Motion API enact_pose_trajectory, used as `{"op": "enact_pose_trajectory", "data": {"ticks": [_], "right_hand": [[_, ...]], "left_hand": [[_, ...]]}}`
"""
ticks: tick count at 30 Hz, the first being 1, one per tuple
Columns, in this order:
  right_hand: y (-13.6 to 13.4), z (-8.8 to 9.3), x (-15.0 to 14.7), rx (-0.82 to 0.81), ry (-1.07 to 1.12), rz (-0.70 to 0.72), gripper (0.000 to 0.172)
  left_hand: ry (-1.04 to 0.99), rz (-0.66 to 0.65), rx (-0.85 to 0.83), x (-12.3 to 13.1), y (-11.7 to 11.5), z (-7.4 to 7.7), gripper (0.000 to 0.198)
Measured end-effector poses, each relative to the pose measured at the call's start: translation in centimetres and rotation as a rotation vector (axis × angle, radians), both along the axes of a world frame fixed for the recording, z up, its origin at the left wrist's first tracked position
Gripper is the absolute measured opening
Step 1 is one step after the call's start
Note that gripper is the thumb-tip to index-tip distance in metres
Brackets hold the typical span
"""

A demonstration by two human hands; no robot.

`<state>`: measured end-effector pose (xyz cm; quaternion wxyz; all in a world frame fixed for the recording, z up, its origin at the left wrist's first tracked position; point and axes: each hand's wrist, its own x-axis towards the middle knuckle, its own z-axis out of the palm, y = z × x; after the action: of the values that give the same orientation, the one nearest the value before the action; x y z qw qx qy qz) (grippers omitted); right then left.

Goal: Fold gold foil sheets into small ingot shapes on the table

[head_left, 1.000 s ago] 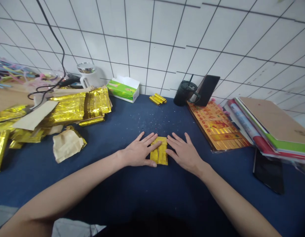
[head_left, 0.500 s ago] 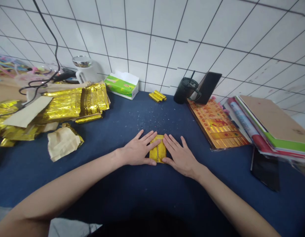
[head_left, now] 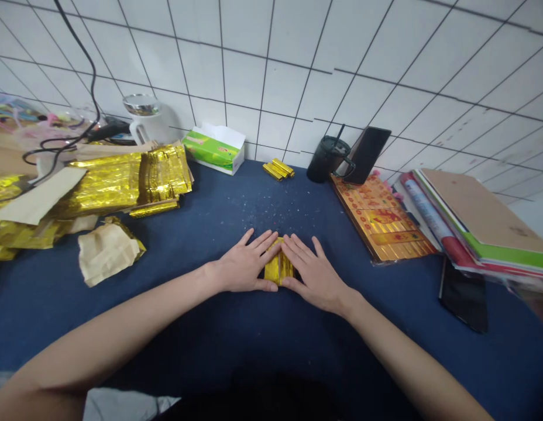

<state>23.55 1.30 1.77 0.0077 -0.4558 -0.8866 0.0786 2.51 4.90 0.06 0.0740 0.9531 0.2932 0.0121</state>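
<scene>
A folded piece of gold foil paper (head_left: 278, 270) lies on the navy table cover (head_left: 210, 327), squeezed narrow between my two hands. My left hand (head_left: 245, 263) presses against its left side, fingers spread and tips reaching over it. My right hand (head_left: 313, 275) does the same from the right, its fingertips almost meeting the left hand's. The middle of the foil is partly hidden by my fingers.
Stacks of gold foil sheets (head_left: 122, 184) and crumpled brown paper (head_left: 107, 251) lie at the left. Small gold bars (head_left: 277, 169), a tissue box (head_left: 213, 149), a black tumbler (head_left: 328, 158) and a printed gold packet (head_left: 379, 219) stand behind. Books (head_left: 473, 222) and a phone (head_left: 463, 295) lie right.
My hands have slid toward each other, and the foil between them has narrowed from a wide flat rectangle to a tighter folded strip. The view has shifted slightly.
</scene>
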Motion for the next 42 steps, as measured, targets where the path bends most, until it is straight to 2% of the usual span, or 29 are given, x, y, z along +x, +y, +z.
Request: {"op": "enact_pose_trajectory", "data": {"ticks": [9,13,16,18,23,32,42], "right_hand": [[0.2,-1.7,0.8,0.027,-0.061,-0.056,0.064],[0.0,-1.7,0.6,0.049,-0.063,-0.054,0.063],[0.1,-1.7,0.5,0.054,-0.050,-0.047,0.063],[0.1,-1.7,0.5,0.054,-0.039,-0.043,0.062],[0.1,-1.6,0.5,0.035,-0.041,-0.051,0.065],[0.0,-1.6,0.5,0.024,-0.053,-0.057,0.065],[0.2,-1.1,0.9,0.018,-0.054,-0.059,0.061]], "left_hand": [[-0.021,0.012,-0.030,-0.1,0.0,-0.1,0.089],[0.009,0.030,-0.123,-0.2,0.2,1.1,0.091],[0.008,0.041,-0.158,0.8,0.2,2.3,0.091],[-0.014,0.000,-0.132,2.0,0.1,2.6,0.092],[-0.021,-0.029,-0.079,3.8,-0.5,1.6,0.096],[-0.037,-0.012,-0.082,-1.1,-0.2,0.7,0.089],[-0.048,0.001,-0.072,-1.2,-0.2,0.7,0.068]]}}
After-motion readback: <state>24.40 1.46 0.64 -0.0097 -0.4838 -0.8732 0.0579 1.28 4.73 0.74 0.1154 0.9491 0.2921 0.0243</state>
